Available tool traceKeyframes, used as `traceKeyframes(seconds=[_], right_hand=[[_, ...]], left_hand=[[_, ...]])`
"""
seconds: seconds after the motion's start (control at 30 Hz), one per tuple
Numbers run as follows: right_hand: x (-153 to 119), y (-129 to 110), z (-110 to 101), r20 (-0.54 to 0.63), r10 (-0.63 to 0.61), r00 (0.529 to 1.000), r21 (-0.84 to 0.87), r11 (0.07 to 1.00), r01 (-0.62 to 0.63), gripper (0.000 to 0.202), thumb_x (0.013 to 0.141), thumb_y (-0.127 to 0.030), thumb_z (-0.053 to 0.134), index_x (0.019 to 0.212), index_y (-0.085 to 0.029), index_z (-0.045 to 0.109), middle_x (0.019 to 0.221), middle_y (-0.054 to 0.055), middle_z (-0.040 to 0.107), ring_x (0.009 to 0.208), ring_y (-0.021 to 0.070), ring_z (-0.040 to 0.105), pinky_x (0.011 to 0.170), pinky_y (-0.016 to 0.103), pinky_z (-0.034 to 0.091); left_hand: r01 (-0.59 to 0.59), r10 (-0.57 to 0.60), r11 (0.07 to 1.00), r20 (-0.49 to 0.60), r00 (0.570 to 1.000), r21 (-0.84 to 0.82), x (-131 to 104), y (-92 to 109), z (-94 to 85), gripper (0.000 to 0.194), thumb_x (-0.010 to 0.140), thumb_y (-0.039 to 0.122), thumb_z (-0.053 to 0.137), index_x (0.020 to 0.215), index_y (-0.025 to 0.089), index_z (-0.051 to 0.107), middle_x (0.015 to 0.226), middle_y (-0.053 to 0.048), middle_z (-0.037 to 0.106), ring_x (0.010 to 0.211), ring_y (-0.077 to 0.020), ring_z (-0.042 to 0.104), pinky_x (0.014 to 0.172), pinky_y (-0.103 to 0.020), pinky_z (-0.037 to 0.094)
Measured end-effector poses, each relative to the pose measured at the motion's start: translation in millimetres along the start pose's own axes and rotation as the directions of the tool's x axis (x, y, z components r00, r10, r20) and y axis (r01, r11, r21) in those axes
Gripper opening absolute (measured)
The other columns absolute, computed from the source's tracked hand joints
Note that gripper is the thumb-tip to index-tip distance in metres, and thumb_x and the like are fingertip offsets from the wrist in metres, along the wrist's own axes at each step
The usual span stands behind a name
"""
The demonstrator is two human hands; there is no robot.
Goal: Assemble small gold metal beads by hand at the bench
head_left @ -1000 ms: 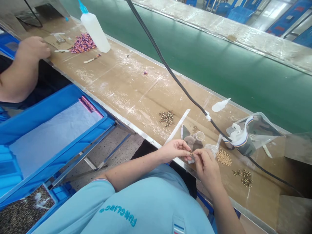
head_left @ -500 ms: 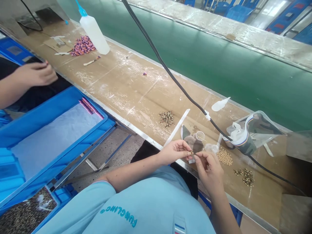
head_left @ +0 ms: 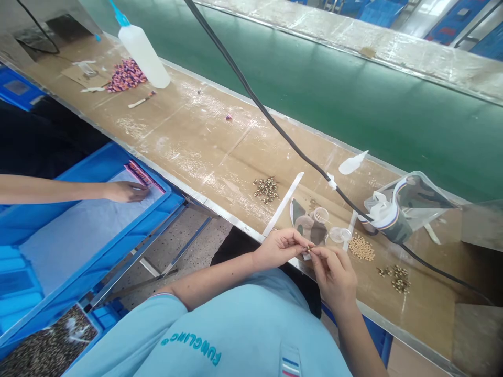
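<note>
Fingertips of my left hand (head_left: 281,248) and my right hand (head_left: 336,272) meet at the table's front edge. Between them is a small dark-and-gold piece (head_left: 308,250), mostly covered by the fingers; both hands pinch at it. Just beyond lie a camouflage-patterned scrap (head_left: 301,217) and two clear round cups, one of them a clear cup (head_left: 340,234) on its side. Right of these is a pile of tan beads (head_left: 361,247). Dark-and-gold pieces (head_left: 400,279) lie nearer my right forearm, and another pile of dark-and-gold pieces (head_left: 266,189) sits to the left.
A black cable (head_left: 251,86) crosses above the table to a camouflage-trimmed clear pouch (head_left: 401,209). A squeeze bottle (head_left: 144,56) stands by a pink-and-purple pile (head_left: 126,76). At left, a co-worker's hand (head_left: 126,191) reaches into a blue bin (head_left: 43,201).
The co-worker's hand has moved from above the table edge down into the blue bin, beside the pink-and-purple row. My hands stay together, with the fingers slightly shifted.
</note>
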State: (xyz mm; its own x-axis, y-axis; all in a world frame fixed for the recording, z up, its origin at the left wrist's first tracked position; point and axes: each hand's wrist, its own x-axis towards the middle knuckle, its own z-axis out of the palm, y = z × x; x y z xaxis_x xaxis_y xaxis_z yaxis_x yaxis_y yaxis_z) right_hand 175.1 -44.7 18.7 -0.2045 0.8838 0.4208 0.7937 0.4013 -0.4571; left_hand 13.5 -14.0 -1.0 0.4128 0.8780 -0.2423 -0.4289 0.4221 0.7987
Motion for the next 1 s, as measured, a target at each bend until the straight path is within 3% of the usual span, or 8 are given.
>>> traceKeyframes(seconds=[0.27, 0.5, 0.63, 0.8, 0.9, 1.0], right_hand=[[1, -2, 1, 0.030, 0.018, 0.999, -0.011, 1.000, -0.017, 0.013, 0.091, -0.027, 0.048, 0.087, -0.024, 0.060, 0.081, 0.003, 0.062, 0.074, 0.0130, 0.061, 0.065, 0.025, 0.049], [-8, 4, -8, 0.120, 0.161, 0.980, 0.045, 0.985, -0.167, 0.015, 0.092, -0.027, 0.044, 0.083, -0.022, 0.055, 0.080, 0.002, 0.059, 0.074, 0.0124, 0.058, 0.066, 0.025, 0.046], [-26, 32, -23, 0.007, 0.288, 0.957, -0.089, 0.954, -0.287, 0.019, 0.090, -0.034, 0.047, 0.081, -0.022, 0.058, 0.078, 0.003, 0.060, 0.073, 0.0152, 0.056, 0.063, 0.027, 0.044], [-47, 67, -48, -0.212, 0.428, 0.878, -0.242, 0.848, -0.472, 0.031, 0.086, -0.047, 0.049, 0.075, -0.020, 0.060, 0.070, 0.004, 0.059, 0.063, 0.0167, 0.052, 0.059, 0.029, 0.040], [-50, 72, -57, -0.292, 0.452, 0.843, -0.264, 0.809, -0.526, 0.032, 0.086, -0.047, 0.049, 0.078, -0.020, 0.062, 0.073, 0.005, 0.060, 0.064, 0.0176, 0.052, 0.060, 0.030, 0.040], [-46, 69, -56, -0.287, 0.441, 0.850, -0.267, 0.816, -0.513, 0.030, 0.086, -0.045, 0.050, 0.079, -0.019, 0.063, 0.075, 0.006, 0.060, 0.066, 0.0171, 0.053, 0.060, 0.029, 0.040]], left_hand=[[0.005, -0.006, 0.998, 0.011, 1.000, 0.062, -2, 3, 0.1, 0.037, 0.067, 0.046, 0.073, 0.075, 0.012, 0.060, 0.089, -0.009, 0.072, 0.081, -0.0155, 0.067, 0.081, -0.032, 0.053], [-0.004, -0.008, 0.970, 0.049, 0.999, 0.243, -2, 4, 1.0, 0.027, 0.074, 0.033, 0.070, 0.091, 0.013, 0.062, 0.091, -0.007, 0.070, 0.086, -0.0150, 0.066, 0.084, -0.029, 0.051], [0.024, -0.038, 0.950, 0.039, 0.999, 0.312, -1, 7, 2.7, 0.023, 0.075, 0.032, 0.068, 0.087, 0.013, 0.063, 0.084, -0.006, 0.069, 0.080, -0.0149, 0.066, 0.079, -0.028, 0.052], [0.023, -0.036, 0.939, 0.031, 0.999, 0.343, -2, 10, 4.3, 0.023, 0.074, 0.032, 0.069, 0.086, 0.013, 0.063, 0.080, -0.005, 0.068, 0.076, -0.0137, 0.064, 0.075, -0.026, 0.052], [0.024, -0.036, 0.941, 0.029, 0.999, 0.339, -1, 9, 4.1, 0.023, 0.074, 0.032, 0.069, 0.085, 0.013, 0.063, 0.080, -0.005, 0.068, 0.076, -0.0139, 0.064, 0.075, -0.026, 0.052], [0.029, -0.042, 0.941, 0.031, 0.999, 0.338, -1, 8, 3.6, 0.023, 0.074, 0.032, 0.068, 0.086, 0.013, 0.063, 0.081, -0.005, 0.068, 0.077, -0.0140, 0.064, 0.075, -0.026, 0.052]])
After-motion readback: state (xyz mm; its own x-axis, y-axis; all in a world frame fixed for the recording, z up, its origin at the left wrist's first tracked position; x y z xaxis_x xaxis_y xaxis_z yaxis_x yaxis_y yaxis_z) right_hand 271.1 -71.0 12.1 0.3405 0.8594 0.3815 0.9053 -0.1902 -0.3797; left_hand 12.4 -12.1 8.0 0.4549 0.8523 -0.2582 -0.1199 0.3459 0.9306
